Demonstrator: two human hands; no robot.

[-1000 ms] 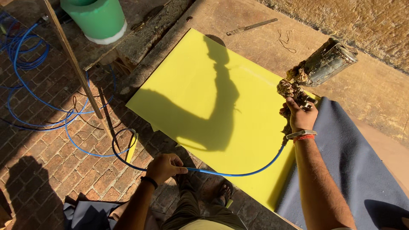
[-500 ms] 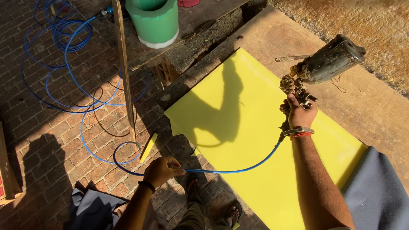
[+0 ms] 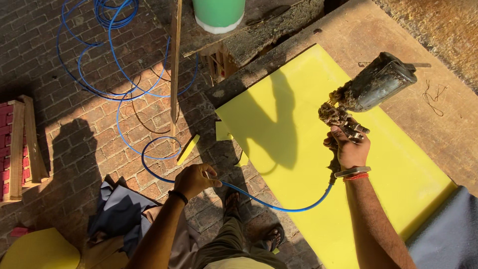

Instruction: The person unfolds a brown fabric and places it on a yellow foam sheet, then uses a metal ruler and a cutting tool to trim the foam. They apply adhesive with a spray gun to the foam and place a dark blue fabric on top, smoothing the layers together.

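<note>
My right hand (image 3: 348, 147) grips a paint-crusted spray gun (image 3: 371, 89) with a dark metal cup, held above a large yellow panel (image 3: 318, 149) lying on a brown board. A blue air hose (image 3: 259, 197) runs from under the gun across to my left hand (image 3: 194, 179), which is closed around it over the brick floor. Beyond that hand the hose loops away and ends in coils (image 3: 114, 55) at the upper left. My shadow falls across the yellow panel.
A green bucket (image 3: 219, 14) stands on a rough slab at the top. A thin wooden stick (image 3: 174, 69) stands upright near the hose coils. Small yellow offcuts (image 3: 188, 148) lie on the bricks. Grey cloth (image 3: 119, 214), a wooden frame (image 3: 22, 144) and a grey sheet (image 3: 448, 234) border the area.
The view has shifted, so bucket and panel sit further right and up. Both hands keep their grips; the hose loop near my left hand has drawn closer.
</note>
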